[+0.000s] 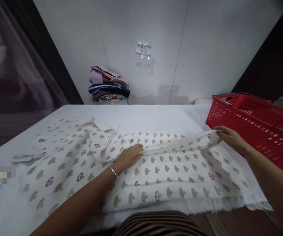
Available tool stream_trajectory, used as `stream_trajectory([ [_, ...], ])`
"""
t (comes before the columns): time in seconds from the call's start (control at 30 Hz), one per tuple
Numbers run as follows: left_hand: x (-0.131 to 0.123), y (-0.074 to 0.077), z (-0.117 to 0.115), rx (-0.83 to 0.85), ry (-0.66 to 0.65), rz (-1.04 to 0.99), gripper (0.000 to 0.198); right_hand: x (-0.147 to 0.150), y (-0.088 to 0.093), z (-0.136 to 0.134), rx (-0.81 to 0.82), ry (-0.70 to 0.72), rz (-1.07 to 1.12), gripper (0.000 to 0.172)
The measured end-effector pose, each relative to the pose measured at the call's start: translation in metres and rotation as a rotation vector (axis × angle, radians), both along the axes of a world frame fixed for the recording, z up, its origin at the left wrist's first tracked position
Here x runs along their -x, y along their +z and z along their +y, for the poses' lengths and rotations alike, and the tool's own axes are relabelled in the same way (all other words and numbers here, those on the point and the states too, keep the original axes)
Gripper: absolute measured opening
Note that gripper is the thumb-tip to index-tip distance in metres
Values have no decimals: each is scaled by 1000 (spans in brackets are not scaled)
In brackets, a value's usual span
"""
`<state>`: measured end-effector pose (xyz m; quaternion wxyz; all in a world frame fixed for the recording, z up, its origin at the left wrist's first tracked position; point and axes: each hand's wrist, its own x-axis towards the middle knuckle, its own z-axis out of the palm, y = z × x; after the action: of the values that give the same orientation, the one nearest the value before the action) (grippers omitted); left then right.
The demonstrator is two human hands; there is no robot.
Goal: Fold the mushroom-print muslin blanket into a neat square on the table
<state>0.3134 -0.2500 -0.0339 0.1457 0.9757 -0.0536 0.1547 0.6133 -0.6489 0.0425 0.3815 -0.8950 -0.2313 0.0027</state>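
Observation:
A white garment (pixel 171 170) printed with small grey, red and green mushrooms lies spread across the white table (pixel 156 114). My left hand (pixel 129 156), with a bracelet on the wrist, rests on the cloth near its middle, fingers together and pinching a folded edge. My right hand (pixel 231 137) grips the far right end of that same folded edge, beside the red basket (pixel 256 131). The fold runs between the two hands.
A red plastic basket with metal handles stands at the table's right edge. A stack of folded clothes (pixel 109 86) sits against the back wall. Two paper notes (pixel 143 57) are stuck on the wall. A dark curtain hangs at the left.

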Motion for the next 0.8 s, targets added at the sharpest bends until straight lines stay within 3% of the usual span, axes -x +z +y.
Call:
stream_trajectory([
  [0.2,3,1,0,-48,-44,-13,22,-5,-5,1,-16,4,43,32],
  [0.3,3,6,1,22,2,-6,21,-8,-7,1,34,-25,27,38],
  [0.43,2,20,2,177,174,-13,17,-13,-8,-4,112,10,-24,34],
  [0.63,9,48,-4,289,214,-47,17,-6,1,-17,240,41,-138,22],
  [0.73,19,59,-8,274,252,-103,18,10,12,-23,345,56,-191,16],
  [0.8,29,59,-11,185,207,-106,19,24,18,-27,444,89,-251,13],
])
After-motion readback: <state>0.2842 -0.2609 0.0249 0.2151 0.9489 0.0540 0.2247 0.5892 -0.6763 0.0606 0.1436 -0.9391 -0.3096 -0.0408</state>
